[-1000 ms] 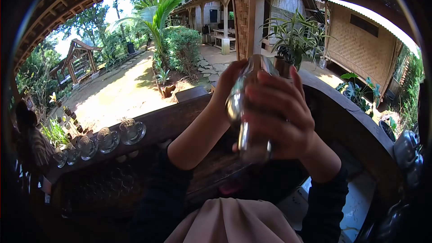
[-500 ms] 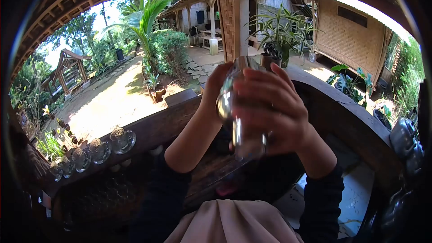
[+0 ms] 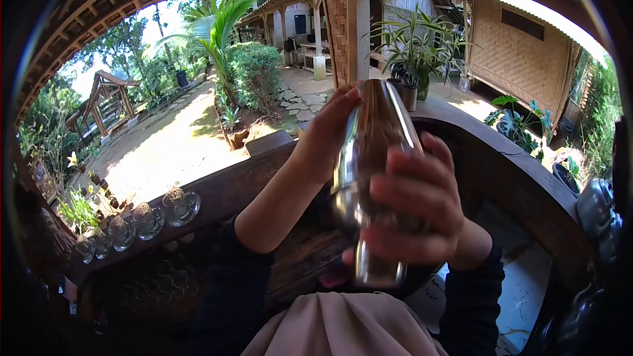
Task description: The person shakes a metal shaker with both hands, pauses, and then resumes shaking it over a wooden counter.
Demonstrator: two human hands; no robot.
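Observation:
A shiny metal cocktail shaker [image 3: 379,132] is held up in front of my chest, tilted slightly, its wide base upward and its narrow cap at the bottom. My left hand [image 3: 333,128] grips the shaker's far left side near the base, its fingers mostly hidden behind the metal. Around the shoulder and cap, my right hand [image 3: 422,204] is wrapped from the right, its fingers a little blurred. Both hands touch the shaker, and its contents cannot be seen.
Several round glass jars with cork-like stoppers [image 3: 179,207] line the wooden counter [image 3: 264,165] at left. Potted plants [image 3: 412,59] stand on the ledge ahead. A dark metallic vessel [image 3: 595,201] sits at far right. Rows of glassware [image 3: 158,280] are dimly visible below the counter.
The shaker was blurred and largely covered by my hands; now it shows more clearly and sits lower and slightly right. My right hand has moved down with it, still gripping.

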